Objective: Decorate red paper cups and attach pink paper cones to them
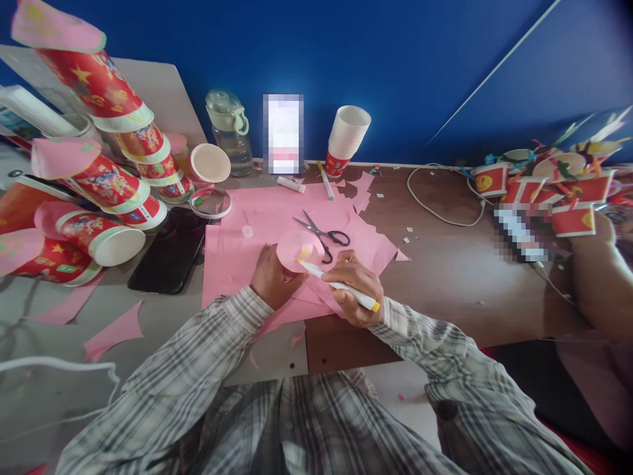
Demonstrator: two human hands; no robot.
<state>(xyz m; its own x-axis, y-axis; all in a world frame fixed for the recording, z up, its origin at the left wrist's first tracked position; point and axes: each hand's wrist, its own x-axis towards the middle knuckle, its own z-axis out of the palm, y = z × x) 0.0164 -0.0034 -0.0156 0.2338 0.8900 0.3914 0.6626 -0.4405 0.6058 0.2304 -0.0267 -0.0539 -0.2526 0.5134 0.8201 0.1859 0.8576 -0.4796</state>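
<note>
Your left hand (271, 277) has its fingers clamped on the pink disc (293, 245), which sits just above them. Your right hand (353, 287) has its fingers closed round the white pen (319, 271), whose tip touches the disc. Brace the disc firmly and use short strokes. The scissors (324, 234) lie just beyond your fingertips.

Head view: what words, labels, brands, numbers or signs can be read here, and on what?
No text can be read.
Red paper cups on the left: printed pictures and stars, lettering too blurred.
Red cups on the right: yellow emblem, unreadable.
Marker in the right hand: no legible print.
Pink paper piece in the left hand: no writing seen.
Two pixelated patches: unreadable.
</note>
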